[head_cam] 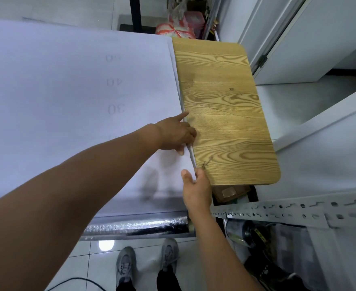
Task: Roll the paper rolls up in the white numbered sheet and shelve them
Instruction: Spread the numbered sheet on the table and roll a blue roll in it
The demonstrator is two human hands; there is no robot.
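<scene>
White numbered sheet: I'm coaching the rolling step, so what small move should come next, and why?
Probably fold the lifted right edge of the white numbered sheet leftward to begin the roll. The right hand pinches the edge, the left hand grips it just beyond, and it stands slightly off the wooden tabletop, while the rest lies flat.

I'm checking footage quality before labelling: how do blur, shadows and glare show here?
Head view: wide-angle distortion bows the wooden table edges; numbers on the white sheet look faint and soft; grey shadows fall on it; glare glints on the silver roll.
</scene>
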